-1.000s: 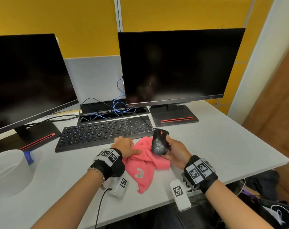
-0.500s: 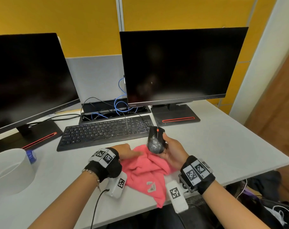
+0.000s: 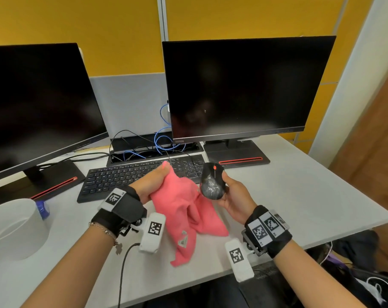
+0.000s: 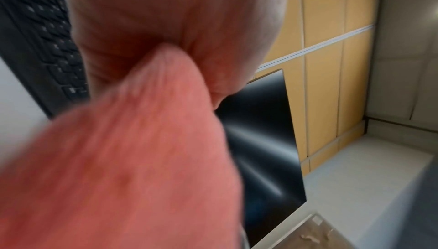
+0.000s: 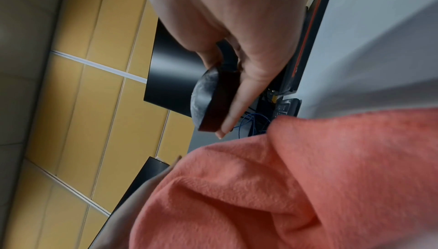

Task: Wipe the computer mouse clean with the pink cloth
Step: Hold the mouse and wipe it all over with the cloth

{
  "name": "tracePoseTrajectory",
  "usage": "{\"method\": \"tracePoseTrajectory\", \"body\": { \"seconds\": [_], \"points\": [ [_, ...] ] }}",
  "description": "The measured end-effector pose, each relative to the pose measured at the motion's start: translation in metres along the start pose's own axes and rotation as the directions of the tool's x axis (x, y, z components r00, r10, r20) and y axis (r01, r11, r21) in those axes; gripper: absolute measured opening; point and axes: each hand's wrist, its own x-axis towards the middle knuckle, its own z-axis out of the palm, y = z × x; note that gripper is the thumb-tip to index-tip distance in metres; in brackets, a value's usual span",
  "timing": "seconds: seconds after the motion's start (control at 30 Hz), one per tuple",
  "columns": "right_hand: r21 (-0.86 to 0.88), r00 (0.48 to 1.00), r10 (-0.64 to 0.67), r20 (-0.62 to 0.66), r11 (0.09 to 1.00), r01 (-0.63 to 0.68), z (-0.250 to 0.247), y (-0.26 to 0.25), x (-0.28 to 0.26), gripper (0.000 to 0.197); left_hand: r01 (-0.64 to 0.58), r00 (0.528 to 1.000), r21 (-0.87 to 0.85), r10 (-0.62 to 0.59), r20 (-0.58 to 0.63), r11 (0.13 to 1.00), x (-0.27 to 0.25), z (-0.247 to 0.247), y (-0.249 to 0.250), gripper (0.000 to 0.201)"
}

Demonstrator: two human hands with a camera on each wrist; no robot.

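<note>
My right hand [image 3: 234,200] holds the black, rounded plastic computer mouse [image 3: 212,184] up off the white desk [image 3: 299,196], fingers curled under it and thumb along its right side; grey-white smears cover its back and a small red wheel shows near the front. From the right wrist view I see only the mouse's edge [image 5: 213,99] between my thumb and fingers [image 5: 239,103], the rest hidden by my palm. My left hand [image 3: 149,184] is closed on the fuzzy pink cloth [image 3: 186,216], bunching its top; how each finger lies is hidden behind the fabric. The cloth hangs down just left of the mouse, and I cannot tell whether they touch. Its lower end with a small grey label reaches the desk. In the left wrist view the cloth [image 4: 132,159] is a blur filling most of the picture, pinched under my fingers [image 4: 166,19]. Behind sit a black keyboard [image 3: 130,174], partly covered by my left hand, and two dark monitors [image 3: 244,90], the left one cut off by the frame.
</note>
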Motion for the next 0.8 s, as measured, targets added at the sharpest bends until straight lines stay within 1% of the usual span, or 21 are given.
{"method": "tracePoseTrajectory", "body": {
  "seconds": [0.07, 0.17, 0.23, 0.33, 0.37, 0.5, 0.57, 0.6, 0.63, 0.67, 0.7, 0.77, 0.8],
  "points": [
    [-0.012, 1.0, -0.017, -0.006, 1.0, 0.017, -0.002, -0.002, 0.002, 0.04, -0.033, 0.999, -0.058, 0.034, 0.011, 0.998, -0.002, -0.008, 0.009, 0.047],
    [0.035, 1.0, -0.021, -0.007, 0.999, 0.021, -0.004, -0.005, 0.005, 0.041, -0.067, 0.994, -0.162, 0.08, 0.072, 0.984, -0.011, -0.013, 0.02, 0.049],
    [0.108, 1.0, -0.018, 0.011, 0.994, 0.016, -0.003, -0.007, 0.004, 0.04, -0.074, 0.986, -0.27, 0.11, 0.122, 0.96, -0.015, -0.012, 0.022, 0.052],
    [0.277, 0.998, 0.009, 0.068, 0.96, -0.028, -0.003, -0.008, 0.002, 0.04, -0.055, 0.972, -0.444, 0.15, 0.183, 0.894, -0.015, -0.011, 0.014, 0.054],
    [0.311, 0.997, 0.017, 0.081, 0.949, -0.042, -0.003, -0.007, 0.002, 0.041, -0.042, 0.972, -0.478, 0.146, 0.183, 0.878, -0.015, -0.009, 0.01, 0.052],
    [0.389, 0.991, 0.078, 0.112, 0.914, -0.116, -0.006, 0.001, 0.009, 0.046, -0.024, 0.977, -0.584, 0.142, 0.157, 0.812, -0.011, 0.011, -0.01, 0.036],
    [0.421, 0.989, 0.101, 0.109, 0.897, -0.137, -0.006, 0.006, 0.013, 0.045, -0.002, 0.99, -0.574, 0.084, 0.117, 0.819, -0.006, 0.022, -0.021, 0.028],
    [0.425, 0.987, 0.113, 0.117, 0.893, -0.152, -0.006, 0.008, 0.015, 0.044, 0.032, 0.996, -0.55, 0.016, 0.082, 0.834, -0.004, 0.027, -0.025, 0.025],
    [0.42, 0.983, 0.127, 0.134, 0.891, -0.173, -0.005, 0.01, 0.016, 0.041, 0.088, 0.996, -0.529, -0.057, 0.074, 0.844, -0.005, 0.033, -0.028, 0.023],
    [0.415, 0.979, 0.143, 0.148, 0.889, -0.192, -0.004, 0.012, 0.017, 0.038, 0.142, 0.99, -0.513, -0.114, 0.086, 0.847, -0.004, 0.037, -0.032, 0.025],
    [0.413, 0.975, 0.157, 0.157, 0.886, -0.209, -0.005, 0.014, 0.018, 0.037, 0.176, 0.984, -0.502, -0.144, 0.102, 0.847, -0.002, 0.04, -0.037, 0.029],
    [0.38, 0.969, 0.181, 0.169, 0.895, -0.234, -0.008, 0.02, 0.023, 0.04, 0.192, 0.981, -0.51, -0.169, 0.092, 0.838, 0.001, 0.044, -0.041, 0.038],
    [0.346, 0.965, 0.193, 0.178, 0.906, -0.245, -0.009, 0.022, 0.024, 0.043, 0.189, 0.982, -0.522, -0.165, 0.093, 0.832, 0.0, 0.044, -0.043, 0.046]
  ]
}}
